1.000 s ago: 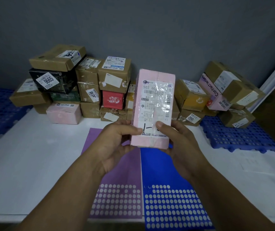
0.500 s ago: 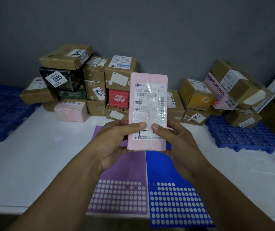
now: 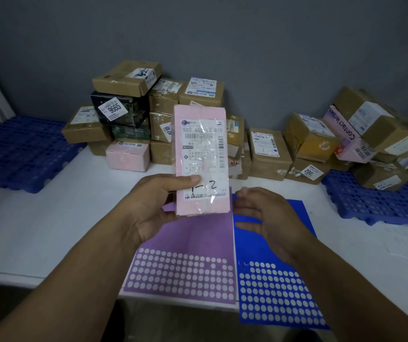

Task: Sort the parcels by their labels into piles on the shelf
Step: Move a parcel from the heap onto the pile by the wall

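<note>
1. Left hand (image 3: 153,206): grasps the pink parcel (image 3: 201,159) by its lower left edge, thumb pressed on the label (image 3: 203,161).
2. Pink parcel: held upright above the surface (image 3: 49,225), over the far end of the purple sheet (image 3: 193,257); "1-2" is handwritten near the label's lower end.
3. Right hand (image 3: 269,218): released, fingers spread, just right of the parcel and apart from it, over the blue sheet (image 3: 279,287).
4. Stacked parcels (image 3: 158,112): piled against the far wall, behind the pink parcel.
5. Right pile (image 3: 356,139): further boxes at far right, some resting on a blue pallet (image 3: 380,206).
6. Left pallet (image 3: 17,154): lies at far left.
</note>
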